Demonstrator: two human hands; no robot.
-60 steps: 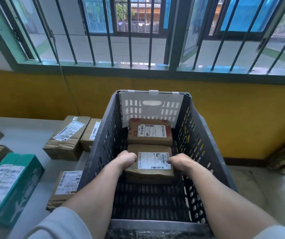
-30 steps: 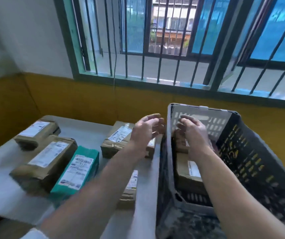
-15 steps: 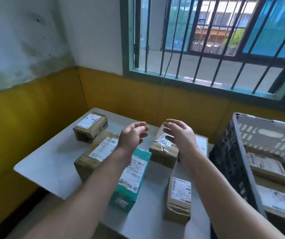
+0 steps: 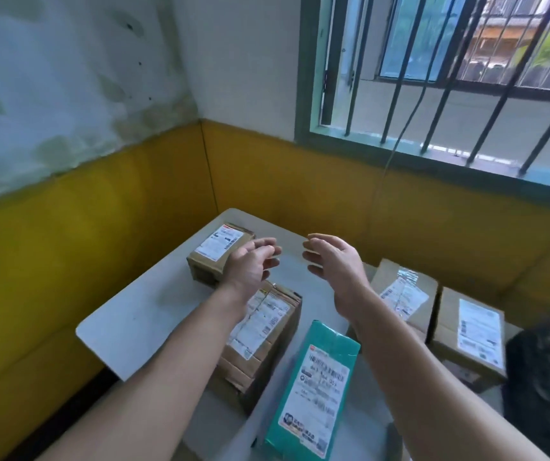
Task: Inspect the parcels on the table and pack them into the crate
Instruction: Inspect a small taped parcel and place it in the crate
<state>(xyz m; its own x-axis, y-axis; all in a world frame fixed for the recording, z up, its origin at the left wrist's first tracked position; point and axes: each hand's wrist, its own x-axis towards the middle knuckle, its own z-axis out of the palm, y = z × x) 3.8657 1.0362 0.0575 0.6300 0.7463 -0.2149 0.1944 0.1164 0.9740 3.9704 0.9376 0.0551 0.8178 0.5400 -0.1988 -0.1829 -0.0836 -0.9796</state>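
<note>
- A person's left hand (image 4: pixel 252 264) and right hand (image 4: pixel 337 264) hover over the far end of the pale grey table (image 4: pixel 140 321). Both are empty, with fingers loosely curved and spread apart. The step appears to be the reach for the next parcel.
- The small brown cardboard parcel with a white label (image 4: pixel 215 252) lies at the table's far corner, just beside the left hand. Whether the hand touches it cannot be told.
- Still on the table are a long taped brown carton (image 4: pixel 267 334) under the left forearm, a teal-wrapped parcel (image 4: pixel 317 387) between the arms, and two brown labelled boxes (image 4: pixel 403 294) (image 4: pixel 470 337) to the right.
- The dark slatted plastic crate (image 4: pixel 546 367) shows only at the right edge.
- The next move likely calls for both hands to close on the far parcel's sides, lift it and turn it for checking.
- Two seconds ago both hands were setting a box inside the crate. Since then they have come out empty and swung left across the table, and the view has turned with them.
</note>
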